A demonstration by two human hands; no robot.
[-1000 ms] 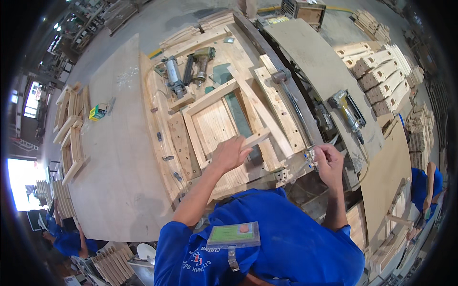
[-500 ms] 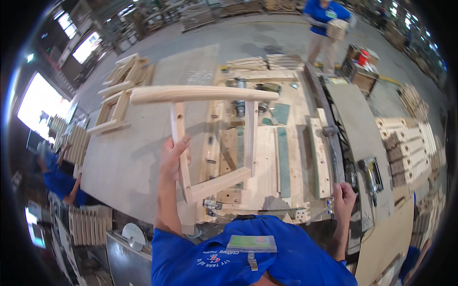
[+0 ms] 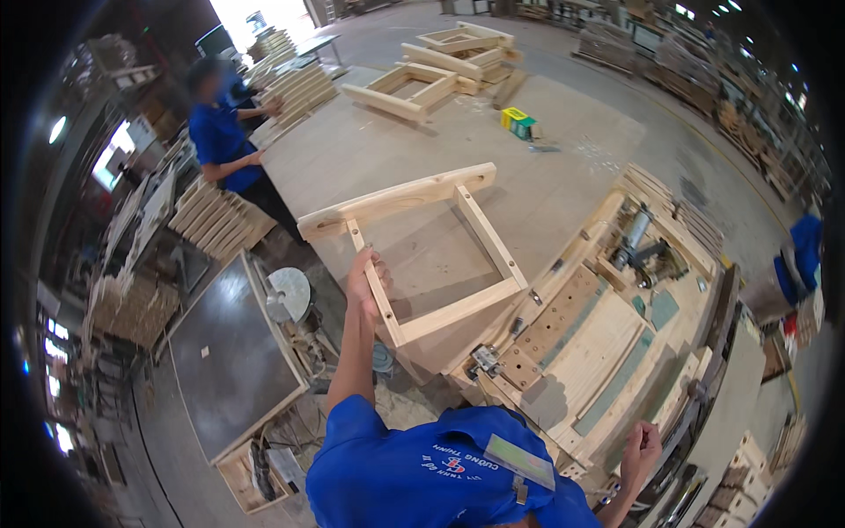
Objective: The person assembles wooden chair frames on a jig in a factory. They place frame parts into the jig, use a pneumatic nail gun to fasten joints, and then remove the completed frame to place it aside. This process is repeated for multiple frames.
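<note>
My left hand (image 3: pixel 364 280) is wrapped round one side bar of a pale wooden frame (image 3: pixel 462 322). The frame has a wide top rail, two side bars with small holes and a lower crossbar; it is held over the big flat table (image 3: pixel 572 158). My right hand (image 3: pixel 641 449) is curled closed near the right side of the wooden assembly jig (image 3: pixel 607 352), apart from the frame. Whatever its fingers may hold is hidden. On the jig are a metal clamp (image 3: pixel 485 359) and green strips (image 3: pixel 616 380).
Several finished wooden frames (image 3: pixel 409 92) lie at the table's far side, near a yellow-and-green box (image 3: pixel 518 123). A co-worker in blue (image 3: pixel 220 145) stands at the left edge. Below stand a dark-topped table (image 3: pixel 233 361) and a round disc (image 3: pixel 289 295).
My view has turned left. The wooden frame, still in my left hand, has swung away from above the jig to over the big table. My right hand stays closed.
</note>
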